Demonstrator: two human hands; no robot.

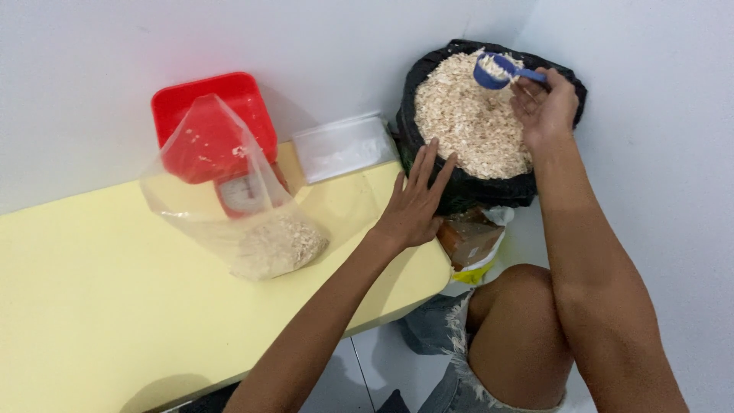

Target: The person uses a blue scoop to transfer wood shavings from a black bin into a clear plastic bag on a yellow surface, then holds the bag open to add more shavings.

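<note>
Yellow worktop (pixel 99 291) fills the lower left of the frame, set against a white wall. Upper left centre: red kitchen scale (pixel 218 126) with a red tray on top and a round dial facing the camera. Clear plastic bag (pixel 229 199) stands open in front of the scale, touching it, mouth up, with a low heap of pale flakes settled in its bottom corner on the worktop. Just right of the scale, at the worktop's back edge, a stack of clear flat plastic bags (pixel 344 147). Left hand (pixel 417 203) at centre frame: flat, fingers spread wide, holding nothing, resting at the worktop's right edge with fingertips against the side of the black sack (pixel 459 187). Sack sits upper right in the room corner, rim rolled down, full of pale flakes (pixel 466 122). Below it, beside the worktop edge, a brown packet (pixel 468 239) on something yellow. Right hand (pixel 544 107) upper right, over the sack, closed on the handle of a blue scoop (pixel 493 70); scoop bowl is loaded with flakes, just above the heap.
</note>
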